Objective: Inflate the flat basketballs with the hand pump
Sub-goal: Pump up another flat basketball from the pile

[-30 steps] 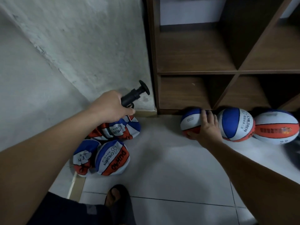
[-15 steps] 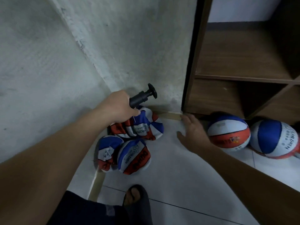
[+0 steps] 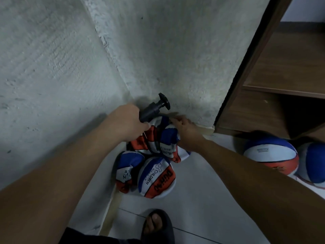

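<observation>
Several flat red, white and blue basketballs lie heaped in the wall corner. My left hand (image 3: 129,123) grips the barrel of a black hand pump (image 3: 154,108), its T-handle pointing up and right above the heap. My right hand (image 3: 186,133) closes on the topmost flat basketball (image 3: 158,138) at its right side. Two more flat balls, one (image 3: 156,176) with "CHILDREN" print and one (image 3: 124,170) to its left, lie nearer me. An inflated basketball (image 3: 270,155) rests on the floor at the right, with another (image 3: 313,162) beside it at the frame edge.
A rough grey wall (image 3: 158,50) forms the corner behind the heap. A dark wooden shelf unit (image 3: 274,71) stands to the right, its base just behind the inflated balls. My foot in a black sandal (image 3: 156,226) is on the pale tiled floor (image 3: 202,208) below the heap.
My right hand left the inflated ball, crossed the floor to the left and now holds the top flat ball. The view swung left. My left hand kept the pump over the heap.
</observation>
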{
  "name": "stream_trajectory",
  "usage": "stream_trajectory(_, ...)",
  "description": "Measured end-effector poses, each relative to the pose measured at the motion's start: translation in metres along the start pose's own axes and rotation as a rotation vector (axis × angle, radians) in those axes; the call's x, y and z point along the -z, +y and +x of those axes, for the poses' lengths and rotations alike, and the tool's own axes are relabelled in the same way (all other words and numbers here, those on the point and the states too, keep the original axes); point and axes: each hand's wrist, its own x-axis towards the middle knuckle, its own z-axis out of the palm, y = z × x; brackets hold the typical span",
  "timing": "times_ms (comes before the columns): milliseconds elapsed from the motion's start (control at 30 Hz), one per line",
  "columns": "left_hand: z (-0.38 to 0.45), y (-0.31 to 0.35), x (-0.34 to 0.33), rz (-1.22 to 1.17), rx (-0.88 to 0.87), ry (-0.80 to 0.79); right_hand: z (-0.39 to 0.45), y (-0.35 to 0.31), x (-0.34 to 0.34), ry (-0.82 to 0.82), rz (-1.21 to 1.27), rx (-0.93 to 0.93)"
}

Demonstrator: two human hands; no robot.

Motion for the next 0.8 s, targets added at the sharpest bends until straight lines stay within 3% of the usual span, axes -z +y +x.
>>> stream_trajectory(133, 0.004, 0.004, 0.000, -0.028, -0.016, -0.014, -0.018, 0.008, 0.004, 0.050, -0.088, -0.076)
stream_trajectory(267, 0.001, 0.027, -0.002, -0.074, -0.084, -0.004, -0.062, 0.010, 0.017, -0.071, 0.183, -0.123)
stream_trajectory(400, -0.011, 0.063, -0.016, -0.104, -0.163, 0.008, -0.118, 0.004, 0.049, -0.069, 0.375, -0.285)
stream_trajectory(533, -0.036, 0.107, -0.039, -0.117, -0.271, -0.028, -0.183, -0.005, 0.091, -0.167, 0.429, -0.375)
stream_trajectory(700, -0.071, 0.147, -0.058, -0.232, -0.312, -0.075, -0.249, -0.011, 0.123, -0.012, 0.529, -0.416)
stream_trajectory(800, -0.091, 0.158, -0.075, -0.311, -0.307, -0.026, -0.273, -0.016, 0.130, 0.137, 0.610, -0.374)
